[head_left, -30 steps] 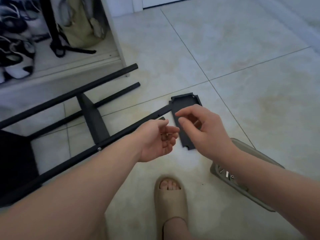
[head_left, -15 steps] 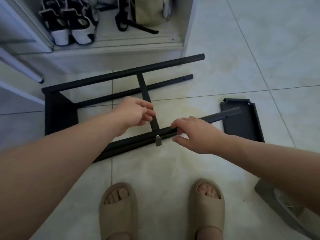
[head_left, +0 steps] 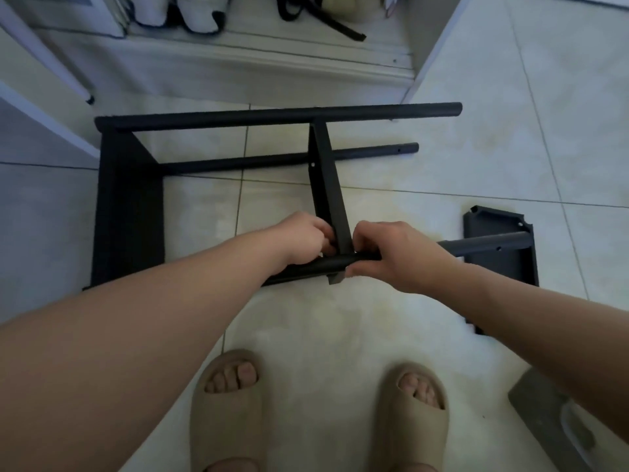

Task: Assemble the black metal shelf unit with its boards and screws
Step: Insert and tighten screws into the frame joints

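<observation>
Gripping front tube (head_left: 486,244) beside cross board (head_left: 328,185) joint: right hand (head_left: 398,257), fingers wrapped. Left hand (head_left: 303,240) curled at same joint; held item cannot be told. Loose panel (head_left: 503,267) lies right.

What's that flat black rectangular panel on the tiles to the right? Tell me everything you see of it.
The flat black rectangular panel looks like matte metal, with a raised lip along its edges and notched far corners. It lies flat on the pale floor tiles. A black round tube, gripped by the right hand, crosses over it; the forearm hides part of it.
</observation>
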{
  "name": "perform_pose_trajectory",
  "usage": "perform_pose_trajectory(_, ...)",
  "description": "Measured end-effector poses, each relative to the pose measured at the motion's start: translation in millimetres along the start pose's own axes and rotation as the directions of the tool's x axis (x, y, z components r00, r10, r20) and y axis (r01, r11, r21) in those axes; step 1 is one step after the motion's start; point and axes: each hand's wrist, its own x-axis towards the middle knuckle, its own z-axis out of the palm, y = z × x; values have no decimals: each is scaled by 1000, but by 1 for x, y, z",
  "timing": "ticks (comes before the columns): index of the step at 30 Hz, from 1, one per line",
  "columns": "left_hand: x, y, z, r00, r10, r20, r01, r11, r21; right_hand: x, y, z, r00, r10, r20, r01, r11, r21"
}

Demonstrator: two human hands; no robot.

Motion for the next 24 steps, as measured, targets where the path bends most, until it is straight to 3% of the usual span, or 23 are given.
perform_pose_trajectory(6,-6,-9,4,992,-36,124,20,991,129,-21,-1,17,1000,8,17,-9,999,47)
perform_pose_trajectory(12,-7,-21,1,977,-49,210,29,994,101,-26,10,32,984,-141,-107,126,983,-135)
perform_pose_trajectory(18,-1,-27,-2,967,-64,247,63,998,15,2,17,25,971,-218,94,237,891,-386)
perform_pose_trajectory(24,5,-29,-6,946,-109,306,125,992,-34,7,20,27,960,-257,113,280,845,-455)
